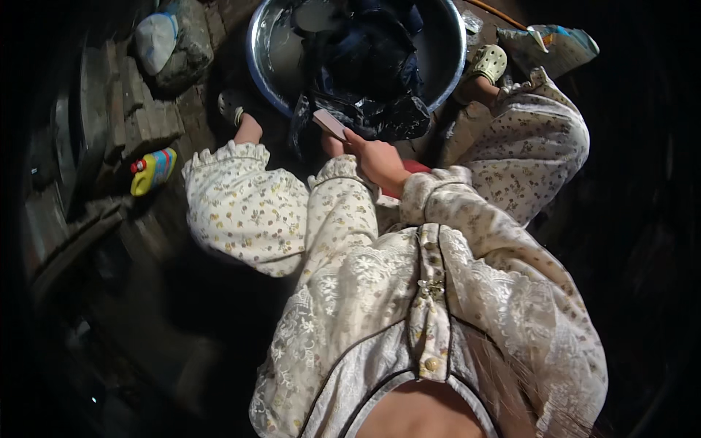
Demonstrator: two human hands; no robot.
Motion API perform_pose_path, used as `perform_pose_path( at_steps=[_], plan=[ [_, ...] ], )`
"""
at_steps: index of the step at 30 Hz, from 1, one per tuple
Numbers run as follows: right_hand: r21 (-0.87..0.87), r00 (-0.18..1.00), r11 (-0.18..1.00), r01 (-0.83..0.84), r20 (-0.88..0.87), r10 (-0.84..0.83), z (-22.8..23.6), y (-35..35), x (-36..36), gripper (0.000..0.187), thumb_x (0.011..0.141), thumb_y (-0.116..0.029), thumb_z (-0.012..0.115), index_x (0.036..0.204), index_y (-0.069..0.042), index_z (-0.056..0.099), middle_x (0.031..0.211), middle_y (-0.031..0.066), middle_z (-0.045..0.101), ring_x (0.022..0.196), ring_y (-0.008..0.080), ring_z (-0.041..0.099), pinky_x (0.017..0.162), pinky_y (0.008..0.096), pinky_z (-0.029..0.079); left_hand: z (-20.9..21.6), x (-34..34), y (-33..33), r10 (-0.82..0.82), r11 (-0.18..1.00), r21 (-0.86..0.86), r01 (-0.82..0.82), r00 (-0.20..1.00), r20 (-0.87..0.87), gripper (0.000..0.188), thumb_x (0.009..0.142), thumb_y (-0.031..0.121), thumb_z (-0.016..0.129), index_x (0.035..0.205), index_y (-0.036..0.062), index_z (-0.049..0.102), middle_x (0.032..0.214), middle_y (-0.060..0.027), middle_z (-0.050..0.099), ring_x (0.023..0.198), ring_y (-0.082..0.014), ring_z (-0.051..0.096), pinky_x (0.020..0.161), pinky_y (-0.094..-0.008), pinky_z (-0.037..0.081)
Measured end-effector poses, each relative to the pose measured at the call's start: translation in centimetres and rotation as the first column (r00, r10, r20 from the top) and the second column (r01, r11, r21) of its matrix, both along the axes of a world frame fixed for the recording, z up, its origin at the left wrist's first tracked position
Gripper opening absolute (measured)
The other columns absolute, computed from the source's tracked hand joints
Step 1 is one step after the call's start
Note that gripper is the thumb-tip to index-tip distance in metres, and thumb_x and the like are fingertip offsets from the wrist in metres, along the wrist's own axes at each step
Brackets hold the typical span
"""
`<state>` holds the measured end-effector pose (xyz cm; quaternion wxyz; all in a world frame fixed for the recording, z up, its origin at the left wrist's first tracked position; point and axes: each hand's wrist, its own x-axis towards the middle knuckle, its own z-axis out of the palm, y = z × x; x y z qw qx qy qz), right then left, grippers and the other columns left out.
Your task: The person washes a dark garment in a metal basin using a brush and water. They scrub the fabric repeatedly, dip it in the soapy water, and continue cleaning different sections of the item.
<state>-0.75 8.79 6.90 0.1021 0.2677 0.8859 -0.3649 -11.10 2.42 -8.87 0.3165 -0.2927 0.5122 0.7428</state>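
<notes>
My right hand (381, 162) is closed around one end of a pale pink flat block (330, 124); I cannot tell whether it is a bar of soap or a brush. Just beneath it is my left hand (333, 147), close to the wet cloth, its fingers mostly hidden. Dark wet clothing (365, 66) lies heaped in a wide metal basin (255, 58), with part draped over the near rim. White suds or lather show on the cloth's near part. Greyish water shows around the heap.
A yellow bottle with a red cap (152, 172) stands at the left near stacked wooden boards (142, 120). Behind them a white bag (157, 42) rests against a stone. At the far right lies a printed plastic packet (555, 51). My feet in pale clogs (489, 63) flank the basin.
</notes>
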Motion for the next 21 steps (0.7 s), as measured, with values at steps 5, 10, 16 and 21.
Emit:
perform_pose_path(
  at_steps=[5,10,16,21],
  plan=[
    [0.092,0.971,0.986,-0.136,0.209,0.115,0.1,4.4,5.4,0.038,0.088,-0.02,0.042,0.126,-0.019,0.044,0.072,0.0171,0.062,0.066,0.0352,0.061,0.058,0.0451,0.046,-1.5,0.1,0.5,0.122,0.992,0.025,-0.121,0.991,-0.047,0.045,0.088,0.04,0.054,0.107,-0.001,0.054,0.108,-0.0092,0.056,0.095,-0.0214,0.055,0.082,-0.0356,0.048],
    [-0.043,0.999,0.998,0.045,0.02,-0.044,1.0,1.5,1.4,0.039,0.086,-0.018,0.044,0.125,-0.015,0.045,0.074,0.018,0.062,0.067,0.0366,0.06,0.061,0.0461,0.046,-0.4,1.1,1.4,0.115,0.98,0.162,-0.115,0.993,0.011,0.041,0.091,0.042,0.045,0.107,0.0057,0.055,0.1,-0.0072,0.057,0.09,-0.0205,0.055,0.078,-0.0352,0.047],
    [0.032,0.995,0.996,-0.087,-0.049,0.089,1.8,2.3,1.5,0.043,0.086,-0.017,0.044,0.129,-0.017,0.043,0.071,0.0187,0.061,0.064,0.0358,0.06,0.057,0.045,0.046,0.4,-2.0,-1.2,-0.08,0.995,0.038,0.088,0.981,-0.174,0.028,0.091,0.034,0.046,0.094,0.0064,0.052,0.094,-0.0073,0.054,0.081,-0.0218,0.054,0.075,-0.0368,0.047],
    [0.055,1.0,0.998,-0.001,-0.011,0.002,2.4,2.3,2.1,0.042,0.088,-0.021,0.047,0.13,-0.017,0.042,0.065,0.0196,0.058,0.058,0.036,0.057,0.052,0.0456,0.043,3.7,-2.2,2.7,0.039,0.979,0.19,-0.067,0.989,0.145,0.043,0.09,0.04,0.049,0.113,0.0028,0.052,0.107,-0.0099,0.054,0.094,-0.0237,0.055,0.083,-0.0387,0.046]
  ],
)
